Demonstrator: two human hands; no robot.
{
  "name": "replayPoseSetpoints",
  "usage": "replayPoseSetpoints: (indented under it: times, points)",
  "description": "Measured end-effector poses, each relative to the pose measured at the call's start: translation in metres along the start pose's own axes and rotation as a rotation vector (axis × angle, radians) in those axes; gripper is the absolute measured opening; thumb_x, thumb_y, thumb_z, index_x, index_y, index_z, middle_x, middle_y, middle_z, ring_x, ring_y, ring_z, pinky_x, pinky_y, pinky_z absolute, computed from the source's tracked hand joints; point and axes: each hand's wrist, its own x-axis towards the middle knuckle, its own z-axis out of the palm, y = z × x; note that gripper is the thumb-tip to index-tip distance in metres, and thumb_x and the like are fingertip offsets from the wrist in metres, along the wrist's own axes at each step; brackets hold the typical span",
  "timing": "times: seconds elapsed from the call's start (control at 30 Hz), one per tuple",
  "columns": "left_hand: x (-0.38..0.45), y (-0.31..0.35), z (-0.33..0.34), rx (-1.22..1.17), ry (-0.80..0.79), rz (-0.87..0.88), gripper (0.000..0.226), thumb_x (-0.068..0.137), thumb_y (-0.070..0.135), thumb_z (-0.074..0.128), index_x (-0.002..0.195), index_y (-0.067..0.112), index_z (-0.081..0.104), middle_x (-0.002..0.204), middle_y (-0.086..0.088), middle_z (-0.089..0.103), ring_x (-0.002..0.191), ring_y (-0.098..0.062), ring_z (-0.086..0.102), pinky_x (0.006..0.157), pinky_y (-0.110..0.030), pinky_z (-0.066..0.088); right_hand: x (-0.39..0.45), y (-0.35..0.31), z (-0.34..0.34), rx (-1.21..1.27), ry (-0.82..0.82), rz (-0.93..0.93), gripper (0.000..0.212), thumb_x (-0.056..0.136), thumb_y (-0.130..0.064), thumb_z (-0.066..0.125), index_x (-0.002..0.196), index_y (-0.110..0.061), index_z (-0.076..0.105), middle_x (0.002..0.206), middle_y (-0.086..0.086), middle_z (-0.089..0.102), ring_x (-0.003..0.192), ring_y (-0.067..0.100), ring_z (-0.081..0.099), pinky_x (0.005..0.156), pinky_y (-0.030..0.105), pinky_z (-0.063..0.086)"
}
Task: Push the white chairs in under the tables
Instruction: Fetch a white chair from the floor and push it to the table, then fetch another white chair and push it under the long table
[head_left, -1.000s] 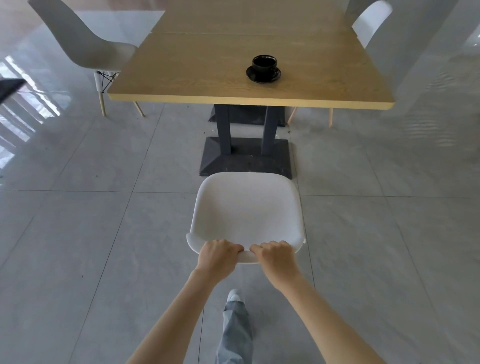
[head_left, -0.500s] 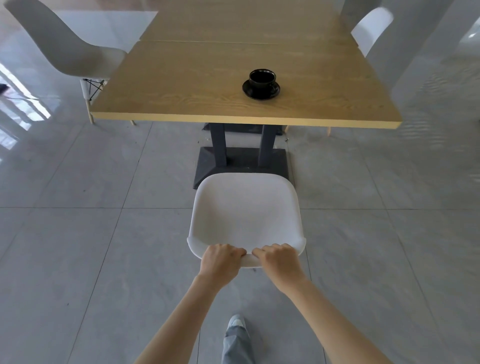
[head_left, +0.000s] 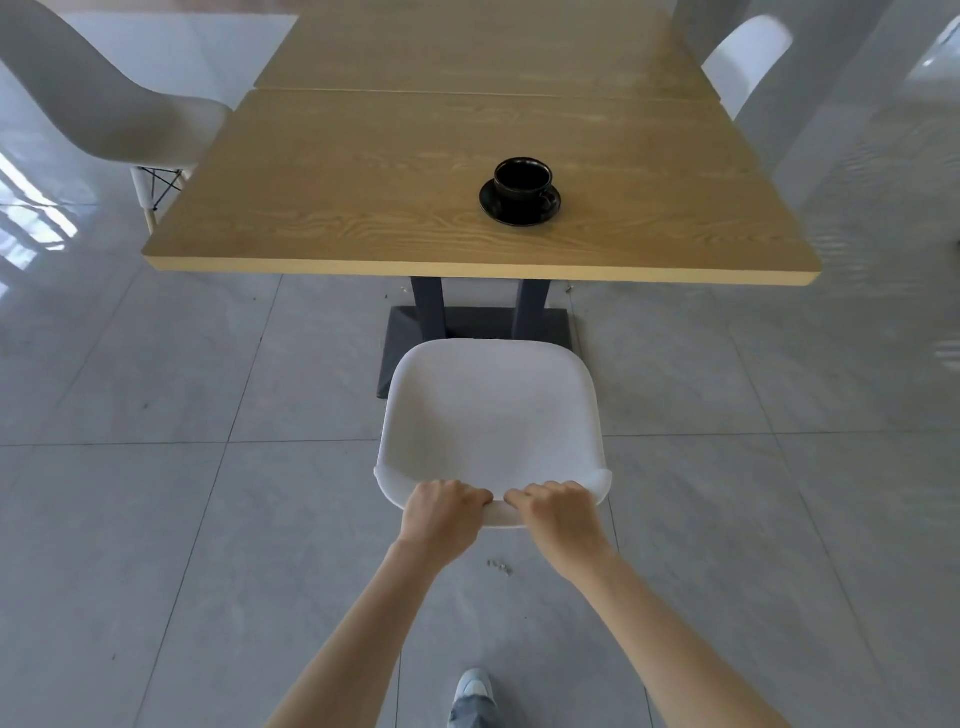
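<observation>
White chair (head_left: 491, 415) sits centre frame w/ its seat facing the wooden table (head_left: 467, 156), front edge of the seat over the table's dark base (head_left: 478, 327), not under the top yet. I've got both hands on the top edge of the backrest, side by side, almost touching. Left hand (head_left: 441, 517) is curled closed over the rim, fingers wrapped to the front; right hand (head_left: 558, 514) same grip, knuckles up. Both forearms run back toward me.

On the table top, a black cup on a black saucer (head_left: 520, 192), right of centre, near the edge closest to me. A seam splits the top into two slabs further back.

Second white chair (head_left: 104, 109) at far left, beside the table's left side, pulled out, seat partly hidden by the table corner. Third chair back (head_left: 745, 60) at upper right, blurred. Grey tile floor (head_left: 156, 519) all round; one shoe (head_left: 472, 686) & trouser hem at bottom btw my arms.
</observation>
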Motion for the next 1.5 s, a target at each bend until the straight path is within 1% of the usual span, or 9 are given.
replayPoseSetpoints:
  times: [0.17, 0.7, 0.8, 0.83, 0.9, 0.97, 1.2, 1.3, 1.5]
  points:
    - [0.022, -0.006, -0.007, 0.000, 0.016, -0.008, 0.031, 0.083, 0.007, 0.044, 0.101, 0.022, 0.063, 0.095, -0.005, 0.072, 0.088, -0.032, 0.065, 0.066, -0.033, 0.045, 0.022, 0.009, -0.006, -0.008, -0.002, -0.004, 0.040, 0.023, -0.005, 0.083, 0.049, -0.025, 0.059, 0.032, -0.005, 0.047, 0.027, 0.013, 0.045, 0.036, 0.017, 0.025]
    - [0.036, -0.011, -0.015, 0.023, 0.009, -0.008, 0.030, 0.083, 0.006, 0.043, 0.100, 0.021, 0.063, 0.095, -0.006, 0.071, 0.088, -0.032, 0.065, 0.062, -0.032, 0.036, 0.035, 0.016, -0.012, -0.060, -0.023, -0.002, 0.040, 0.023, -0.005, 0.081, 0.050, -0.025, 0.060, 0.033, -0.004, 0.049, 0.028, 0.013, 0.046, 0.041, 0.019, 0.020]
    - [0.034, -0.011, -0.014, -0.007, 0.013, -0.002, 0.024, 0.085, 0.012, 0.046, 0.100, 0.021, 0.063, 0.096, -0.004, 0.071, 0.091, -0.029, 0.064, 0.068, -0.032, 0.040, 0.033, 0.014, -0.012, -0.080, 0.008, 0.027, 0.037, 0.029, -0.006, 0.083, 0.054, -0.025, 0.062, 0.035, -0.004, 0.052, 0.031, 0.014, 0.049, 0.042, 0.020, 0.022]
    - [0.033, -0.012, -0.013, -0.016, 0.032, 0.008, 0.021, 0.087, 0.018, 0.047, 0.101, 0.021, 0.063, 0.097, -0.003, 0.071, 0.094, -0.028, 0.064, 0.074, -0.033, 0.042, 0.031, 0.014, -0.013, -0.075, -0.001, 0.038, 0.033, 0.038, -0.007, 0.083, 0.061, -0.023, 0.064, 0.042, -0.003, 0.057, 0.037, 0.016, 0.054, 0.044, 0.022, 0.025]
    - [0.027, -0.014, -0.015, -0.049, 0.077, 0.016, 0.023, 0.087, 0.029, 0.050, 0.104, 0.020, 0.063, 0.100, -0.003, 0.071, 0.101, -0.025, 0.061, 0.087, -0.033, 0.041, 0.028, 0.013, -0.015, -0.007, 0.021, 0.003, 0.017, 0.071, -0.012, 0.069, 0.087, -0.019, 0.065, 0.071, 0.001, 0.069, 0.068, 0.024, 0.063, 0.058, 0.030, 0.034]
    - [0.018, -0.016, -0.018, -0.126, 0.140, -0.022, 0.034, 0.085, 0.035, 0.055, 0.113, 0.019, 0.061, 0.106, -0.003, 0.070, 0.108, -0.023, 0.059, 0.095, -0.032, 0.038, 0.026, 0.011, -0.017, 0.059, 0.001, 0.026, 0.018, 0.088, -0.020, 0.051, 0.104, -0.016, 0.059, 0.095, 0.004, 0.068, 0.093, 0.028, 0.059, 0.076, 0.035, 0.038]
    - [-0.036, -0.015, -0.026, -0.314, 0.256, -0.164, 0.055, 0.082, 0.048, 0.059, 0.130, 0.024, 0.049, 0.139, 0.003, 0.051, 0.131, -0.018, 0.043, 0.109, -0.035, 0.029, -0.005, -0.009, -0.031, 0.224, 0.011, 0.108, 0.043, 0.093, -0.041, 0.045, 0.125, -0.011, 0.049, 0.127, 0.007, 0.058, 0.121, 0.027, 0.046, 0.106, 0.038, 0.027]
    - [-0.067, -0.002, -0.026, -0.397, 0.324, -0.205, 0.052, 0.089, 0.046, 0.050, 0.135, 0.023, 0.043, 0.146, 0.001, 0.043, 0.134, -0.019, 0.040, 0.110, -0.036, 0.030, -0.031, -0.024, -0.046, 0.368, 0.056, 0.104, 0.046, 0.095, -0.039, 0.042, 0.131, -0.011, 0.043, 0.135, 0.009, 0.052, 0.127, 0.027, 0.042, 0.106, 0.038, 0.031]
    - [-0.153, 0.025, -0.029, -0.570, 0.511, -0.329, 0.055, 0.093, 0.042, 0.045, 0.141, 0.018, 0.031, 0.149, -0.004, 0.037, 0.134, -0.024, 0.038, 0.109, -0.041, 0.033, -0.104, -0.070, -0.077, 0.605, 0.033, 0.041, 0.053, 0.096, -0.042, 0.038, 0.142, -0.021, 0.023, 0.139, 0.007, 0.049, 0.119, 0.027, 0.053, 0.096, 0.040, 0.043]
